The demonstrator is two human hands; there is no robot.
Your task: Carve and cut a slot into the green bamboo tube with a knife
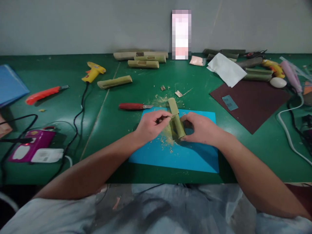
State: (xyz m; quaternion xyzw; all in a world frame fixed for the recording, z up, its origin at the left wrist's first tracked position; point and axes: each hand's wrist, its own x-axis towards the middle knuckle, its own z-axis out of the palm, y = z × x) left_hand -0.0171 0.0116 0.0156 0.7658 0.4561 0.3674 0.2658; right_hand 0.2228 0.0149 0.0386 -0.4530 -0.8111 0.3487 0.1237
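Observation:
A short bamboo tube (179, 127) lies tilted over a blue sheet (195, 159), with a paler, flatter section at its far end. My right hand (201, 127) grips the tube from the right, thumb near its close end and fingers along its side. Pinched closed, my left hand (156, 123) is at the tube's left side, by the edge of the pale section. Whatever its fingertips hold is too small to make out. Shavings (168, 143) are scattered on the sheet around the tube. A red-handled knife (131, 106) lies just beyond my left hand.
At the back are several cut bamboo pieces (143, 64) and a phone (181, 35). To the left lie a yellow glue gun (94, 72), an orange cutter (44, 95) and a purple power strip (44, 139) with cords. Brown sandpaper (253, 107) and white paper (226, 70) lie right.

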